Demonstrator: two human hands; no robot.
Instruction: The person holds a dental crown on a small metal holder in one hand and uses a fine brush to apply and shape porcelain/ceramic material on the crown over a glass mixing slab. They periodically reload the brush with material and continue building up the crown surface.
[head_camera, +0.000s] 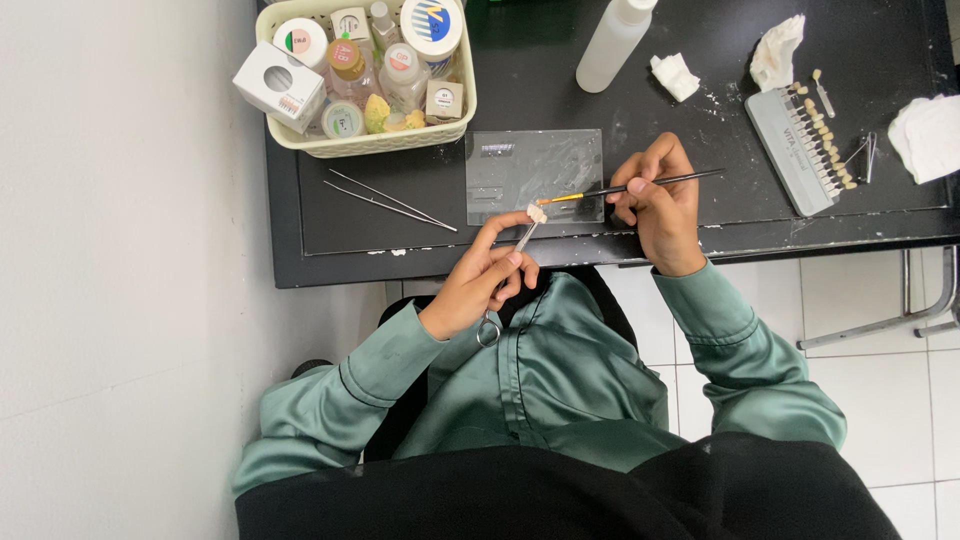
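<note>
Small off-white tooth piece (537, 213) is clamped in forceps (512, 262), gripped by left hand (482, 283). Thin brush (640, 186), pinched by right hand (658, 203), is aimed at it from 3 o'clock.

Clear glass slab (535, 172), glossy satin sleeves (745, 355), metal tweezers (390, 200)

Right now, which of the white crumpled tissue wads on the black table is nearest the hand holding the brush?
The small wad beside the white squeeze bottle, above the right hand. The other two lie farther right, past the tooth shade guide.

Open dark table (700, 215) beyond the glass slab (535, 170); basket (365, 145) blocks far left.
</note>
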